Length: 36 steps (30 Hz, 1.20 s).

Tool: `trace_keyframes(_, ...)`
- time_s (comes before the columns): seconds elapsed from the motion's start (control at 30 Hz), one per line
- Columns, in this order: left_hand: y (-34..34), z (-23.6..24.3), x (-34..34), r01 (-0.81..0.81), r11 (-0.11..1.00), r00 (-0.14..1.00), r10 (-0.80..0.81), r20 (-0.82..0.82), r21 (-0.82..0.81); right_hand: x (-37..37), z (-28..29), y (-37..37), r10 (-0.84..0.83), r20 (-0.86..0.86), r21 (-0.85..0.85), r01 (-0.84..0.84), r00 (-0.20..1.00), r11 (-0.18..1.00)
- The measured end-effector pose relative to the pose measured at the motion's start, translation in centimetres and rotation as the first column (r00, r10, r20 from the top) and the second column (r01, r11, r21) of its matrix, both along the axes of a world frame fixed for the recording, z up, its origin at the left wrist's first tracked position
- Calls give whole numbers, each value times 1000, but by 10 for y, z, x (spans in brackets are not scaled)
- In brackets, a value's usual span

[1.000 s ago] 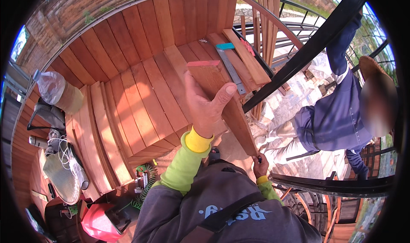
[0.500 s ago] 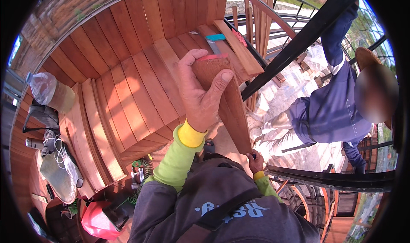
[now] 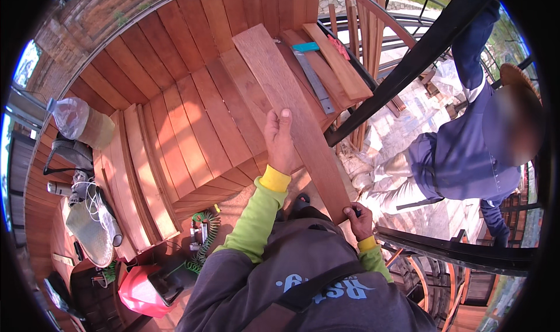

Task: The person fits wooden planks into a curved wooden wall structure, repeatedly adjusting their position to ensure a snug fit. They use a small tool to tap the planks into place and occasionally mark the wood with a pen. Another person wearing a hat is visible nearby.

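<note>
Left hand (image 3: pixel 279 142), curled nearly closed, gripped wooden plank (image 3: pixel 294 113) by its left edge, right hand (image 3: pixel 360 220) pinched its near end; turquoise-handled try square (image 3: pixel 314 80) lay on slatted desk (image 3: pixel 189 125).

Building site, open air, carpentry under way: daylight, brick wall (image 3: pixel 96 46) at 10 o'clock, greenery (image 3: pixel 514 43) at 2. Board-clad bench (image 3: pixel 189 122) spans 9 to 12, loose planks (image 3: pixel 149 177) at 9, held plank (image 3: pixel 312 139) mid-dial, square (image 3: pixel 315 84) at 1. Also black frame (image 3: pixel 408 70) at 2, coiled green hose (image 3: pixel 205 251) at 7, co-worker (image 3: pixel 461 160) at 3, littered paving (image 3: pixel 431 216) at 4
</note>
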State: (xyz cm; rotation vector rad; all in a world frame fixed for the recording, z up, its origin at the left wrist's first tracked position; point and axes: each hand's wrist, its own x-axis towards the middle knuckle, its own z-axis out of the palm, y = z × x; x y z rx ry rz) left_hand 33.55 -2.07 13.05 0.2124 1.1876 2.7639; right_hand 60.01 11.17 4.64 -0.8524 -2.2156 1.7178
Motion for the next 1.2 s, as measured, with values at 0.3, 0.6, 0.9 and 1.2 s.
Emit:
trace_keyframes(0.3,10,-101,11,-127,986,946,153,287,-109,-53,29,13,237,-12,-11,-237,972,971)
trace_keyframes(0.6,-4,-96,-31,-176,942,921,260,291,-287,-86,31,24,535,-105,-267,-542,838,797)
trace_keyframes(0.9,-9,-99,-83,-131,909,923,257,286,-395,-131,25,8,527,-167,-297,-552,833,779)
trace_keyframes(1.2,-32,-118,-128,-82,899,934,220,282,-430,-163,20,-28,460,-157,-277,-486,874,829)
